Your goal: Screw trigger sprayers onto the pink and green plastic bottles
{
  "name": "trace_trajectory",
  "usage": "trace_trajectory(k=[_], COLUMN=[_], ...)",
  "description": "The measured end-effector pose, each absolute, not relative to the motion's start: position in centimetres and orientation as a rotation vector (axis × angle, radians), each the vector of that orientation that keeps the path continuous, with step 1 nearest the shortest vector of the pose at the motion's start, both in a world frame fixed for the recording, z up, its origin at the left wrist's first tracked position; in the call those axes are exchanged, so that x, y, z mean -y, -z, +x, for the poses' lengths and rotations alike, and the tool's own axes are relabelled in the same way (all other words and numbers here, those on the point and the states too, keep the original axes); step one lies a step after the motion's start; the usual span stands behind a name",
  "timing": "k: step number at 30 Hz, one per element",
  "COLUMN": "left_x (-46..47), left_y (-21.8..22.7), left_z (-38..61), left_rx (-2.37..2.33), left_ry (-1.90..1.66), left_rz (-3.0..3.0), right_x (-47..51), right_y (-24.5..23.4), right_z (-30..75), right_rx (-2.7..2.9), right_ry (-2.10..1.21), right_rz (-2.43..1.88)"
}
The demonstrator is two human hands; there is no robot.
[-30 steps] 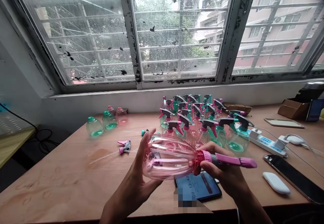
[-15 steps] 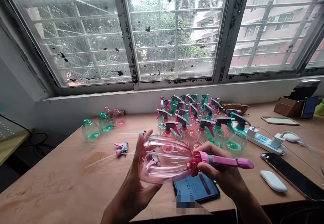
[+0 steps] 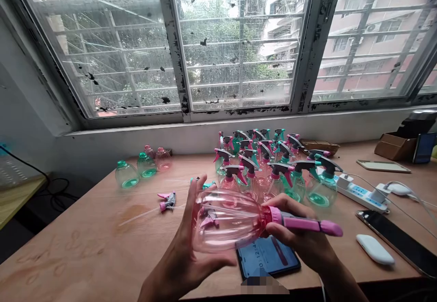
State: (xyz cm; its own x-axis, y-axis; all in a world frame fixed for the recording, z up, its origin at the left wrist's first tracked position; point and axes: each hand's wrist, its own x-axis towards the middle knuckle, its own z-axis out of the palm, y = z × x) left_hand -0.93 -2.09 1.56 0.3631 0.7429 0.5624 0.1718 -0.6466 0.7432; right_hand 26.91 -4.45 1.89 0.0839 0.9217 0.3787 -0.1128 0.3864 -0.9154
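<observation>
A transparent pink spray bottle (image 3: 227, 217) lies sideways in the air between my hands, above the table. My left hand (image 3: 186, 247) cups its base, fingers behind and thumb stretched out underneath. My right hand (image 3: 298, 236) grips the neck and the pink collar (image 3: 275, 216), thumb in front and fingers behind. The spray head's pink trigger (image 3: 309, 224) points right. Beyond the bottle stand several assembled spray bottles (image 3: 321, 192) with pink or green triggers. A loose pink spray head (image 3: 167, 202) with its tube lies to the left; other loose heads are partly hidden behind the held bottle.
Several open bottles (image 3: 127, 174) without heads stand at the back left. A lit phone (image 3: 268, 258) lies below the held bottle. To the right are a power strip (image 3: 363, 195) with cables, a white case (image 3: 375, 249) and a dark phone (image 3: 396, 243).
The view has shifted slightly, so the table things appear a little to the right. My left thumb has stretched out farther to the right below the bottle. Both hands stay on it.
</observation>
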Motion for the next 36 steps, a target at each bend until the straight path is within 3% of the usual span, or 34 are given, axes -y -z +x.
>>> trace_trajectory(k=[3, 9, 16, 22, 28, 36], left_x=[1.8, 1.8, 1.6, 2.0, 1.9, 1.7], left_y=[-1.9, -1.2, -1.6, -1.1, -2.0, -1.1], left_z=[-1.2, -0.7, -1.1, -0.3, -1.0, -0.9], left_rx=[-0.776, -0.781, -0.852, -0.730, -0.780, -0.743], left_ry=[-1.209, -1.317, -1.215, -1.338, -1.223, -1.280], left_rz=[1.983, 2.077, 2.110, 2.066, 1.983, 2.030], right_x=[4.2, 4.4, 4.7, 4.5, 4.5, 4.2], right_y=[-1.6, -1.8, -2.7, -2.0, -1.9, -1.6], right_z=[27.2, 26.6, 26.4, 26.5, 26.7, 26.9], right_rx=[1.280, 1.120, 1.178, 1.131, 1.242, 1.173], right_ry=[-0.836, -1.157, -0.927, -1.154, -0.934, -1.137], right_rz=[-0.868, -0.753, -0.868, -0.752, -0.881, -0.781])
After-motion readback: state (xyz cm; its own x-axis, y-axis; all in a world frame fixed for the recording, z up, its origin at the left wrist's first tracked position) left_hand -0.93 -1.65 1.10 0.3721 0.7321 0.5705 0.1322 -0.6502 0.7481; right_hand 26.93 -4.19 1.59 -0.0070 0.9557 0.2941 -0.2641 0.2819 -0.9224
